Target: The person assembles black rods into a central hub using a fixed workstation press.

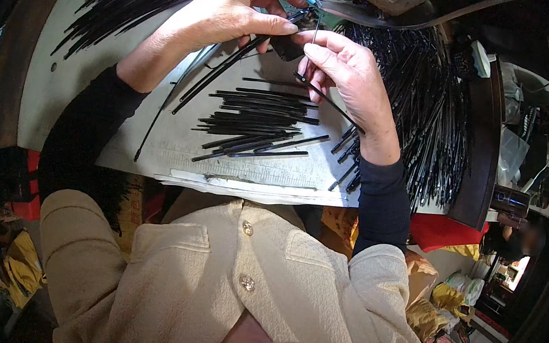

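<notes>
the half-closed left hand (236,15) pinches black strips (212,80) while the curled right hand (352,71) holds another strip (332,104).

ok so left hand (257,14) is up top middle of the frame, holding a couple of thin black strips (214,78), right hand (346,65) just beside it with a dark strip (335,107) against it, small pile (257,115) below, bigger heaps (421,113) upper left and upper right

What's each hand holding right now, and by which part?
Left hand: black strips, toward their upper ends. Right hand: one black strip, apparently near its upper end; exact hold unclear.
</notes>
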Demonstrator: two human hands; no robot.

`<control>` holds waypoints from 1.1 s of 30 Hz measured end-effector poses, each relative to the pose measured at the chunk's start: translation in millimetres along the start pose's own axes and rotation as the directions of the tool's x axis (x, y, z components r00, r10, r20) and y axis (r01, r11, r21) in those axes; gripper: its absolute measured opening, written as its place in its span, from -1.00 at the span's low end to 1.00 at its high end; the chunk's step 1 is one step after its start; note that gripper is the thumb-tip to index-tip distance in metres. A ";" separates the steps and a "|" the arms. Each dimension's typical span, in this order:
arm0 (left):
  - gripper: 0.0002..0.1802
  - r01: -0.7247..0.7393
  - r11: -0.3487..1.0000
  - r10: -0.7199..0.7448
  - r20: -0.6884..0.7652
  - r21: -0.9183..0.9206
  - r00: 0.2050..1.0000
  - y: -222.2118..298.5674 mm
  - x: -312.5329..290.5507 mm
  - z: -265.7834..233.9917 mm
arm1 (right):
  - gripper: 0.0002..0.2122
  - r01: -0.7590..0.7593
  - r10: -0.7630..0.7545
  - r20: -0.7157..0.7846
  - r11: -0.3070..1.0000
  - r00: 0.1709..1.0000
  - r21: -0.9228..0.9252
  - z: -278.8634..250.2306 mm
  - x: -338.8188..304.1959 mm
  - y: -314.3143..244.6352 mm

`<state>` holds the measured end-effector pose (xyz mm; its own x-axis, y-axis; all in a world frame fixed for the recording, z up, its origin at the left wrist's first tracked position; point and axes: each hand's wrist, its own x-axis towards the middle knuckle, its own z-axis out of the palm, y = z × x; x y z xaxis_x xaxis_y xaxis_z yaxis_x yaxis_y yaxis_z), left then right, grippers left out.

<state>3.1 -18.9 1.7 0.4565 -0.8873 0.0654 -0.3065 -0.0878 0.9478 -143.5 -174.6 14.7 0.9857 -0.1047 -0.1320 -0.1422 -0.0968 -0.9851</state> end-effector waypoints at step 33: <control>-0.70 0.153 0.984 -0.154 -0.004 -0.087 0.988 12.0 -7.1 5.1 | -0.78 -0.163 0.161 0.220 0.987 0.962 -0.011 8.5 -3.2 -9.8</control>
<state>-8.0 -16.0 11.0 0.5018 -0.8613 -0.0800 -0.1592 -0.1829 0.9702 -144.5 -164.9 23.8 0.9452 0.1018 -0.3102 -0.3019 -0.0893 -0.9492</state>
